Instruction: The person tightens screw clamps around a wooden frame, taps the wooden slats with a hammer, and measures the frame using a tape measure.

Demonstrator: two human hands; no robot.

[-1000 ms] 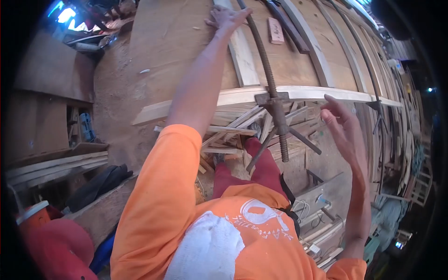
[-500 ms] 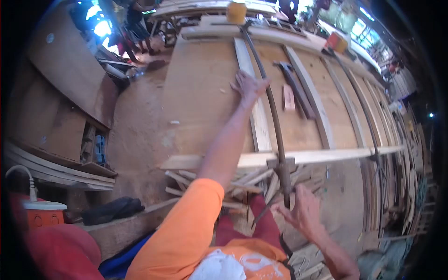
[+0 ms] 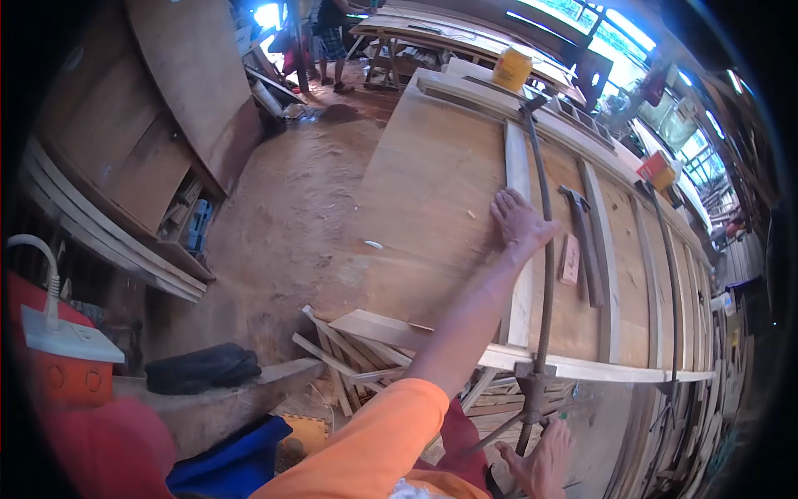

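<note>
Screw clamp [image 3: 548, 274], head view (clock = picture centre): rod starts btw 1 & 2 o'clock, drops across the brown panel [image 3: 424, 200], ends past its screw block [image 3: 534, 381] btw 4 & 5, which looks to bear on the pale front rail [image 3: 607, 370].

L hand [image 3: 519, 224], approx 3 o'clock: spread, fingers over the pale slat [image 3: 520, 308], thumb out to the rod; not closed round anything. Can't tell how hard it presses. R hand [image 3: 542, 467], 5 o'clock, just by the cross handle [image 3: 496, 433]: thumb & fingers parted, nothing clasped that I can see; can't tell if fingertips touch metal.

Handling, my guess: metal, so heavy for its girth, v. stiff, not fragile. Thread prob. grippy vs slick, rough on bare skin if spun thru the palm. For turning, take far ends of the cross handle = more leverage; for lifting, rod nr middle, w/ support under the screw block b/c that end's prob. weightiest. Slat & rail: lighter wood, stiff, could dent under the block; hold flat-palmed from above, fingers clear of the pinch.

Nearby: hammer [image 3: 587, 245] & pinkish block [image 3: 570, 259] at 3, 2nd clamp [image 3: 672, 287] farther out just past 3, yellow tub [image 3: 512, 69] at 1.
</note>
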